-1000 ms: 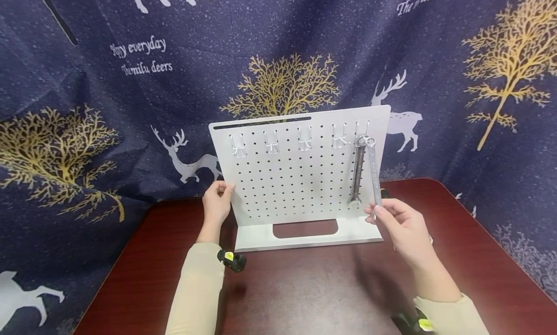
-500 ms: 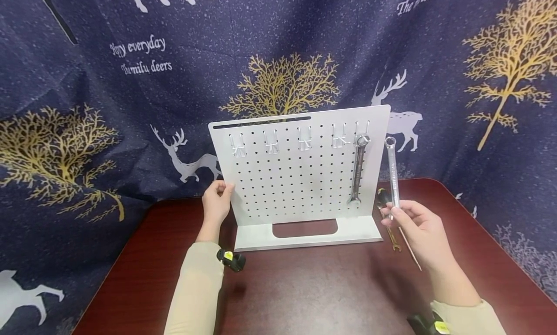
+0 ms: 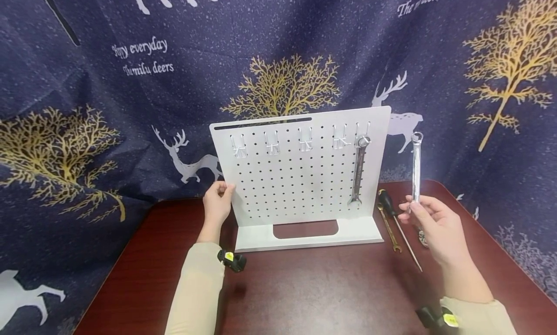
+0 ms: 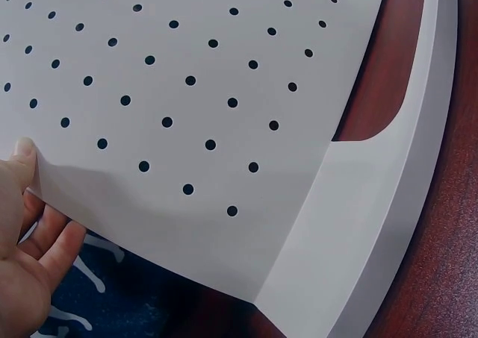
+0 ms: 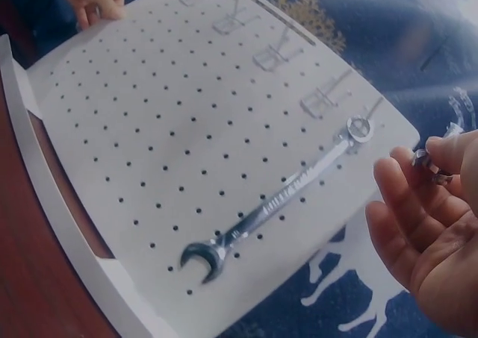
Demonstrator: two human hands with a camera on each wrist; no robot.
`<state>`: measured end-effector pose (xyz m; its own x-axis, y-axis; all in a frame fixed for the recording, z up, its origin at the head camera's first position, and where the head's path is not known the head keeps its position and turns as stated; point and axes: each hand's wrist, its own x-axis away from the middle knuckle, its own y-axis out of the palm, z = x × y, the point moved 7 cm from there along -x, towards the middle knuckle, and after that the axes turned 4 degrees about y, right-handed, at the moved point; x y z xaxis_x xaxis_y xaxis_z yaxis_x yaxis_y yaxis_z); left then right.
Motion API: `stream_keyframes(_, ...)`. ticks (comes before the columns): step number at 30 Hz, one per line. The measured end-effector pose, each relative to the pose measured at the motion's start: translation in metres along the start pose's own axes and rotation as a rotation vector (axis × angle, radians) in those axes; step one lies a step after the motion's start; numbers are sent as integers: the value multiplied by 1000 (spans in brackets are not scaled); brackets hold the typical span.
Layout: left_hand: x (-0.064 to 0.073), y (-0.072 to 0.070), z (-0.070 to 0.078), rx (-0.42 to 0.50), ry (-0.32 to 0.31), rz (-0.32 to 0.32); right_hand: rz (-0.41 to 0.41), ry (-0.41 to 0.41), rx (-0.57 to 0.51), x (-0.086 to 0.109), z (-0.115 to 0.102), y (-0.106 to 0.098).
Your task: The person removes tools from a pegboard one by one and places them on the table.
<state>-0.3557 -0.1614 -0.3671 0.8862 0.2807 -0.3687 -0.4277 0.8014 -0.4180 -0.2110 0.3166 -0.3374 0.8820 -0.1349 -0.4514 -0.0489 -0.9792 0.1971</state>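
While fingers of the left hand [image 3: 217, 204] grip the pegboard [image 3: 296, 199], the right hand [image 3: 441, 228] pinches a loose wrench [image 3: 416, 170].
Wrench: upright, right of pegboard; apparent step: transfer; next move likely needs a steady pinch.

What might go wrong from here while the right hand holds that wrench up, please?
The held wrench could slip, since the right hand pinches only its lower end. Lowering it might knock the screwdriver lying beside the pegboard. The hanging wrench could swing if the pegboard is bumped.
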Motion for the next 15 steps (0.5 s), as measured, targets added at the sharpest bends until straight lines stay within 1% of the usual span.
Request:
stream_keyframes(5,0,0,1,-3,6,3,16,16,-52,-2,3,-11)
stream_keyframes(11,0,0,1,-2,5,0,69,59,-33,-4,12,-26)
stream_keyframes(15,0,0,1,1,2,-3,88,74,-47,-6,19,-36)
